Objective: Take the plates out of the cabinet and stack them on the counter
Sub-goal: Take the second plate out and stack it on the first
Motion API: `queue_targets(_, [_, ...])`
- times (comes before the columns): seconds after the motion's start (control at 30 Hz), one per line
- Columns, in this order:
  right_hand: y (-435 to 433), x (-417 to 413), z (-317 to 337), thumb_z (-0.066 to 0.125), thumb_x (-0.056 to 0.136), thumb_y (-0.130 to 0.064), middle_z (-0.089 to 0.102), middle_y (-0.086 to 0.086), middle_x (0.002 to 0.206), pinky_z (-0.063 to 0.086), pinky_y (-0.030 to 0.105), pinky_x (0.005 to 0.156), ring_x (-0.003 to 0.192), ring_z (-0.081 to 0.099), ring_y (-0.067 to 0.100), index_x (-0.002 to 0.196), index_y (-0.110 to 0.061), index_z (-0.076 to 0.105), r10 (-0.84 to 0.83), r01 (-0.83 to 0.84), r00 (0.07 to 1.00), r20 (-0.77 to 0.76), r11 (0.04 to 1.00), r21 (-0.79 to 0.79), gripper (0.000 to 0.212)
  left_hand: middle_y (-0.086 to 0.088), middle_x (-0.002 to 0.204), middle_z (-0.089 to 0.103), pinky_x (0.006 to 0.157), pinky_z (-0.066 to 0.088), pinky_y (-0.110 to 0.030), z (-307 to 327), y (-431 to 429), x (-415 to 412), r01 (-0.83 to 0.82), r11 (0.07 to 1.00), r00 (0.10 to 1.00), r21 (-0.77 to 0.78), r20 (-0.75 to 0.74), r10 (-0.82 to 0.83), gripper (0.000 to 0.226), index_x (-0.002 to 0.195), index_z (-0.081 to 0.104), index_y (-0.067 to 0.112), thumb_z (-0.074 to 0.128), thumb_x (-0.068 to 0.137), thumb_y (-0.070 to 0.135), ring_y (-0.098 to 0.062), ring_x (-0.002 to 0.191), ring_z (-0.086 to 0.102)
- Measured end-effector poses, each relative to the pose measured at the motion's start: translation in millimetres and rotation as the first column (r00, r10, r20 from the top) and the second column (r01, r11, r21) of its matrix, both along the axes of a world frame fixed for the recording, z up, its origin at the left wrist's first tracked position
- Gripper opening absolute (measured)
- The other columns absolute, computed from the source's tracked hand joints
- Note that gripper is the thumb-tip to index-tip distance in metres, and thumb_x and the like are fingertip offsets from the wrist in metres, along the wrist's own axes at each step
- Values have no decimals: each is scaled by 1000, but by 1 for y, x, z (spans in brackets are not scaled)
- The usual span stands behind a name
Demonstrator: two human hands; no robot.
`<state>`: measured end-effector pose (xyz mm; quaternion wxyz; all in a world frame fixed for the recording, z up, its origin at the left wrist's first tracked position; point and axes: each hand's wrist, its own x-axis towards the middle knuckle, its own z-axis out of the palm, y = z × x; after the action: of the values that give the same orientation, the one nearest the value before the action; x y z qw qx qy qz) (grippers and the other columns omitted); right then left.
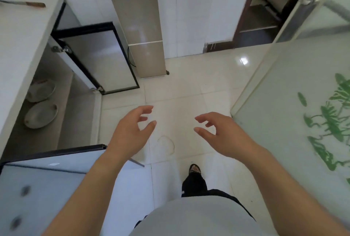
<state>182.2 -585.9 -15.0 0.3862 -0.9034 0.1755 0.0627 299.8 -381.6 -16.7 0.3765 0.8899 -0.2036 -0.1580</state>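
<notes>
Head view, looking steeply down at a pale tiled floor point(189, 88). Left hand point(130, 133) and right hand point(223, 135) both extended forward over the floor near frame centre, palms facing each other, well apart. Grip on each side: fingers loosely curled, thumb and fingers spread wide, nothing held in either. Task items: two plates sit inside the open cabinet point(62, 103) under the counter point(22, 46), at roughly 9 o'clock from the hands. The farther plate point(40, 92) lies toward 10 o'clock, the nearer plate point(40, 114) just beside it toward 9 o'clock; both rest on the cabinet's lower shelf, rims up, each with a small reddish mark at the rim. Whether the two plates touch cannot be told; the edge is blurred. One cabinet door point(102, 58), dark-framed, stands swung out at 11 o'clock; a second door point(47, 188) hangs open at 7 o'clock, partly beneath the left forearm. On the counter top at far 10 o'clock lies a knife point(24, 4) with a brown handle. A tall beige refrigerator point(142, 27) stands against the white tiled wall at 12 o'clock. A frosted glass panel with a green plant pattern point(303, 112) fills the 3 o'clock side. A foot in a dark sandal point(194, 171) is on the floor at 6 o'clock.
</notes>
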Motion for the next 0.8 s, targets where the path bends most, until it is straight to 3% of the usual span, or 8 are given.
queue_targets(0.13, [-43,62,9,51,90,-45,54,-17,123,34,8,73,103,51,0,125,-32,51,75,-74,997,24,997,-36,37,15,122,54,89,38,-21,17,-45,54,-1,999,998,41,59,-2,41,128,48,29,58,88,28,-4,107,54])
queue_targets(0.4, [-57,170,16,51,90,-47,54,-19,121,35,15,80,103,51,0,125,-33,51,295,-295,955,16,955,-31,37,12,127,54,93,39,-23,23,-37,113,-183,975,979,123,118,169,42,129,48,27,58,88,30,-6,110,53])
queue_targets(0.63, [-24,279,21,51,90,-46,55,-17,120,37,16,82,103,53,2,123,-32,53,473,-473,880,40,881,-30,35,13,122,56,95,43,-27,17,-5,183,-377,925,924,53,94,371,37,123,53,28,60,87,27,-6,107,55])
queue_targets(0.8, [-9,368,25,49,91,-45,55,-17,120,37,17,83,104,53,3,124,-31,52,529,-523,848,29,845,-110,36,13,121,55,95,39,-23,8,-5,265,-363,931,927,37,118,356,38,125,52,28,59,87,28,-5,105,54])
